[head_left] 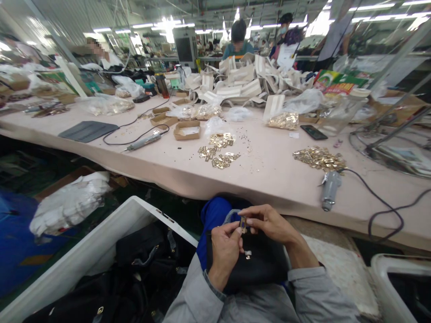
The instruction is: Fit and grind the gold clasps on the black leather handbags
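Pinched between thumb and fingers of the left hand (pixel 225 252) and the right hand (pixel 272 223), a small gold-coloured metal piece (pixel 243 223) sits just below and right of the frame's centre. Both hands are closed on it, fingertips nearly meeting. Beneath them, a black bag (pixel 264 267) rests on the person's lap, with a small shiny fitting (pixel 248 255) on its surface.

Above the hands, a cloth-covered table (pixel 188 168) crosses the frame. Loose gold-coloured fittings (pixel 222 152) lie on it near the centre, and another pile (pixel 319 159) lies at right, just above a grey power driver (pixel 331 190). A second driver (pixel 144 141) lies left of centre. At lower left, a white bin (pixel 101 237) holds black bags (pixel 144 246). Pale strap-like pieces (pixel 245 80) are heaped at upper centre, before a seated co-worker (pixel 238 40).
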The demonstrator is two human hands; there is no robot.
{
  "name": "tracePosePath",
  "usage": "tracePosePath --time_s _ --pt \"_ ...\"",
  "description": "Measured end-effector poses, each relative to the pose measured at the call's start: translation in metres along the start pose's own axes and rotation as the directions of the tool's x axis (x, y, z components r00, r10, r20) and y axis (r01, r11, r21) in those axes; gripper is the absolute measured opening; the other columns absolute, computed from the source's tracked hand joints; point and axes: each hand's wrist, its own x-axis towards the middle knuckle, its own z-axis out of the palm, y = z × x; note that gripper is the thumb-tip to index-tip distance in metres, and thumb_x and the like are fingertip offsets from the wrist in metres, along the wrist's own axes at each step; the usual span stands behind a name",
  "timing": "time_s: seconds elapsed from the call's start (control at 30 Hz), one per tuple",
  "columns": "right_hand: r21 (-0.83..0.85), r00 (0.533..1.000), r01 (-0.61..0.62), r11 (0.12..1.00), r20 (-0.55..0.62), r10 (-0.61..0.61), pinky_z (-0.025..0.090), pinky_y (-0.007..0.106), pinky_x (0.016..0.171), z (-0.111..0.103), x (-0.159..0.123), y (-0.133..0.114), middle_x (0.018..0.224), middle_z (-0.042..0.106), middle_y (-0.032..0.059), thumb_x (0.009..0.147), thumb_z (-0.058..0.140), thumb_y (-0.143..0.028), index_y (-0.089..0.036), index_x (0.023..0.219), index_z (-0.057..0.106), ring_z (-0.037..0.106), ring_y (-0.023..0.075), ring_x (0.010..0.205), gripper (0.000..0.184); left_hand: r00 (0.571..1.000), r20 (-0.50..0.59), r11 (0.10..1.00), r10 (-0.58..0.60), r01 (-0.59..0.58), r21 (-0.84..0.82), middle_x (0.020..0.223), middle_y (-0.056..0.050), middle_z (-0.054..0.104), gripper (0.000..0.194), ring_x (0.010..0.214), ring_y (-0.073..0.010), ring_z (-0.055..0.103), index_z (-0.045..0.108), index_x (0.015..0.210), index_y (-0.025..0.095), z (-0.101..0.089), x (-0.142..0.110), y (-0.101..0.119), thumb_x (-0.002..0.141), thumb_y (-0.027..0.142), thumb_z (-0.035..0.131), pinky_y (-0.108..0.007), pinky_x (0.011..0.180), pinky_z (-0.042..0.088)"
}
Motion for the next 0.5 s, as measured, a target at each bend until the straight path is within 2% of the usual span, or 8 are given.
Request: tracePosePath --time_s 0.13,0.23,0.33,0.4,0.5 --pt "0.073 0.984 0.025 0.997 0.176 -0.038 0.051 0.023 0.065 -0.004 0.002 -0.006 0.091 0.07 0.006 0.089 0.074 -0.035 -0.015 0.121 0.075 0.061 0.0121 0.071 0.037 1.0 0.026 1.0 0.007 -0.007 0.0 0.046 0.004 0.053 0.025 0.036 -0.0064 0.045 0.081 0.092 0.009 -0.001 0.001 -0.001 0.088 0.027 0.065 -0.017 0.039 0.037" --pt "0.089 0.978 0.012 0.996 0.208 -0.03 0.05 0.022 0.063 -0.005 0.004 -0.007 0.086 0.07 0.0059 0.09 0.074 -0.035 -0.013 0.113 0.076 0.061 0.0115 0.068 0.033 1.0 -0.016 0.998 -0.026 0.025 -0.062 0.048 0.005 0.055 0.02 0.035 -0.007 0.043 0.076 0.087 0.009 0.002 0.0 -0.002 0.083 0.025 0.067 -0.018 0.035 0.037" --pt "0.102 0.98 -0.002 0.995 0.197 -0.018 0.05 0.022 0.063 -0.006 0.006 -0.004 0.084 0.07 0.0063 0.089 0.074 -0.035 -0.012 0.112 0.076 0.062 0.0116 0.067 0.032 0.996 -0.079 0.991 -0.042 0.032 -0.132 0.058 0.002 0.064 0.024 0.037 -0.0087 0.046 0.071 0.1 0.009 0.008 -0.004 -0.005 0.081 0.024 0.068 -0.02 0.034 0.042" --pt "0.123 0.984 -0.008 0.992 0.175 -0.013 0.051 0.022 0.064 -0.006 0.006 -0.002 0.085 0.071 0.007 0.088 0.075 -0.035 -0.011 0.112 0.076 0.063 0.012 0.067 0.033 0.995 -0.103 0.997 0.016 -0.024 -0.079 0.062 0.0 0.067 0.027 0.04 -0.0093 0.049 0.072 0.105 0.01 0.012 -0.009 -0.008 0.086 0.028 0.067 -0.021 0.038 0.044" --pt "0.17 0.987 -0.016 0.985 0.16 -0.012 0.051 0.023 0.063 -0.007 0.004 0.002 0.083 0.071 0.0071 0.087 0.077 -0.036 -0.011 0.112 0.076 0.061 0.0117 0.066 0.035 0.971 -0.123 0.972 0.205 -0.188 0.137 0.068 -0.002 0.07 0.028 0.047 -0.0105 0.056 0.075 0.108 0.013 0.017 -0.016 -0.011 0.091 0.032 0.067 -0.021 0.046 0.045"
